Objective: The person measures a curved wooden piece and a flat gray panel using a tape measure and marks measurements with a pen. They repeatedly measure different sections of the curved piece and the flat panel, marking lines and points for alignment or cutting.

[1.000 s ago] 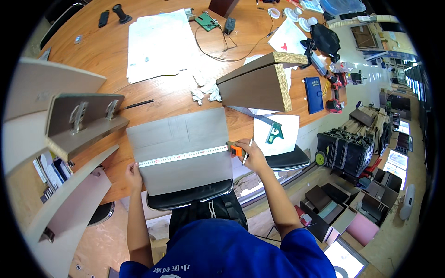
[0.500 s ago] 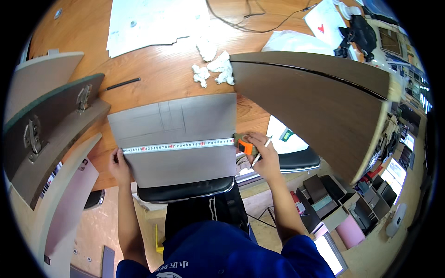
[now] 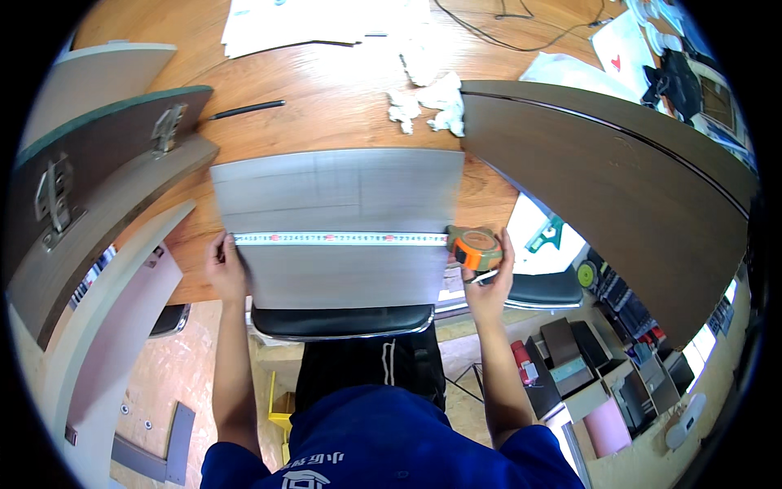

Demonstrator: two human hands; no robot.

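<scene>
A flat grey board (image 3: pixel 342 281) with thin pencil lines on its far half lies before me, its near edge over a black seat (image 3: pixel 342 321). The white blade of a tape measure (image 3: pixel 476 248) stretches straight across it from left to right. At the left edge, my left hand (image 3: pixel 226 267) pinches the blade's end against the board, fingers closed. My right hand (image 3: pixel 494 281) grips the orange and olive case just beyond the right edge. A slim white pen (image 3: pixel 485 277) is also tucked in the fingers of that hand.
A large dark brown panel (image 3: pixel 603 171) stands on the right. Hinged panels (image 3: pixel 114 179) stand along the left. Farther off on the wooden table (image 3: pixel 326 94) are a black pen (image 3: pixel 247 110), crumpled white tissue (image 3: pixel 444 102), paper sheets (image 3: pixel 293 28) and a cable (image 3: pixel 521 41).
My right hand has turned the tape case so its round face shows more, and the white pen now lies flatter. The whole view has shifted; the blade still spans the board.
</scene>
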